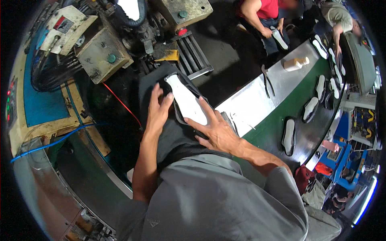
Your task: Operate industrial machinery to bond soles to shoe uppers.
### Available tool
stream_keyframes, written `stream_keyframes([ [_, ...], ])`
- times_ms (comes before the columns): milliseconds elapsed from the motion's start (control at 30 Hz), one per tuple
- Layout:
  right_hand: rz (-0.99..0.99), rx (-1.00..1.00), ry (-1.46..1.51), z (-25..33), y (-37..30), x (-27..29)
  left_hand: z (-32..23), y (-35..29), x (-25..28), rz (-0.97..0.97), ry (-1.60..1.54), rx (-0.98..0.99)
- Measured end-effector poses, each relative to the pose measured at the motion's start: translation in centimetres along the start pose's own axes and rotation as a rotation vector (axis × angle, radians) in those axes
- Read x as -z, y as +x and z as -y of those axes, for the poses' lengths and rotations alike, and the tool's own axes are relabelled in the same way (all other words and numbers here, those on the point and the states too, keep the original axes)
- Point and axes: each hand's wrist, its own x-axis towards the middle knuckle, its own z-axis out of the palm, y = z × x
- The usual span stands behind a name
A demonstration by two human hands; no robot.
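A black shoe upper [185,97] rests sole side up across my lap, its bottom a bright white. My right hand [219,130] grips its nearer end, with two fingers spread along the white bottom and the right edge. Beside its left edge is my left hand [158,110], fingers bent and apart, thumb tip close to or touching the rim. Whether those left fingertips press on the shoe cannot be made out. Dark cloth [161,142] over my legs lies under the shoe.
To the right, a metal bench [249,106] with a green belt [277,120] carries pliers [267,82], a bottle [296,63] and several shoes [288,136]. A machine with boxes [103,56] and cables stands at left. Two people [263,20] work at the far right, one holding a shoe.
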Motion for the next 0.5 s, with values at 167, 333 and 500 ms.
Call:
stream_keyframes([
  [167,0.019,0.045,0.030,-0.2,-0.6,0.1,1.4,7.8,-0.2,-0.061,0.385,-0.435],
  [333,0.003,0.105,-0.011,-1.6,-0.3,0.1,2.4,8.5,-0.1,-0.037,0.376,-0.325],
  [500,-0.118,-0.017,0.300,-2.0,0.4,2.3,1.2,12.2,3.8,0.168,-0.081,-0.055],
])
